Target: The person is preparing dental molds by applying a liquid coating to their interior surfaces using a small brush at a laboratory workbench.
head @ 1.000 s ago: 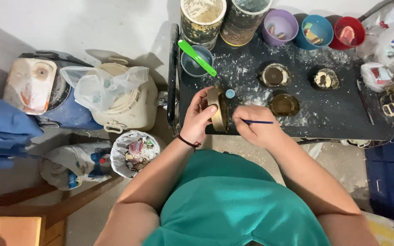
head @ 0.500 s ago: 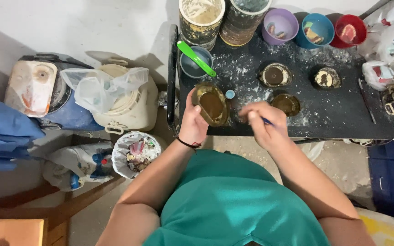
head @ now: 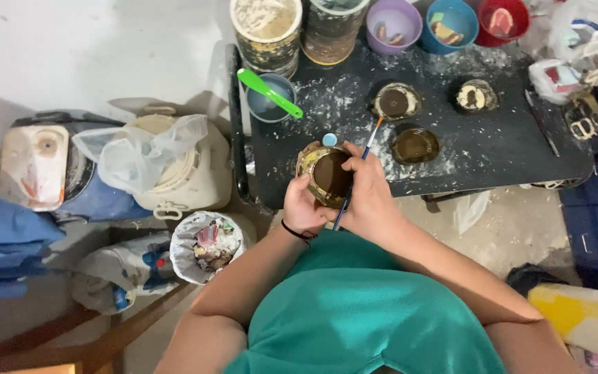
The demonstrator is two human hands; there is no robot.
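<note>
Surroundings at left: I see a white lidded bucket [head: 174, 173] with a clear bag draped over it, and below it a small bin [head: 207, 246] lined with white plastic and full of scraps, both on the floor beside the bench [head: 506, 156].
Left hand: my left hand [head: 304, 208] cups the round metal mould [head: 327, 176] from below and from its left, fingers wrapped round the rim, holding it tilted toward me just off the bench's near edge.
Mould: brassy ring with a dark brown filling; I judge it stiff and fairly heavy for its size, possibly slick with wet residue, so the outer wall is the place to grip, never the filled face.
Right hand: my right hand [head: 368, 197] pinches a thin paintbrush [head: 358, 176] between thumb and fingers, its tip reaching up past the mould's far rim.
Brush: light and slender, I expect; best held near mid-shaft as it is now.
Bench further right: three similar moulds [head: 413, 145] sit apart on the powder-dusted black top, with a cup holding a green spatula [head: 269, 93] behind and coloured bowls [head: 451, 24] along the far edge.
</note>
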